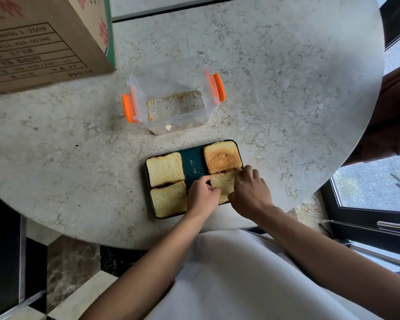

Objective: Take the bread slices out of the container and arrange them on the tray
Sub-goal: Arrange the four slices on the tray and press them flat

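Observation:
A dark green tray point(192, 160) lies near the table's front edge. Two pale bread slices fill its left side, one at the far left point(165, 169) and one at the near left point(168, 201). A browner toasted slice point(222, 158) sits at the far right. A fourth slice point(222, 184) lies at the near right, partly covered by both hands. My left hand point(202, 197) grips its left edge and my right hand point(249, 192) grips its right edge. The clear plastic container point(208, 113) with orange latches stands behind the tray, holding only crumbs.
A large cardboard box point(39, 42) stands at the table's back left. The round marble table point(286, 88) curves away on the right, with a window frame point(365, 211) beyond its edge. Tiled floor shows below the table's front.

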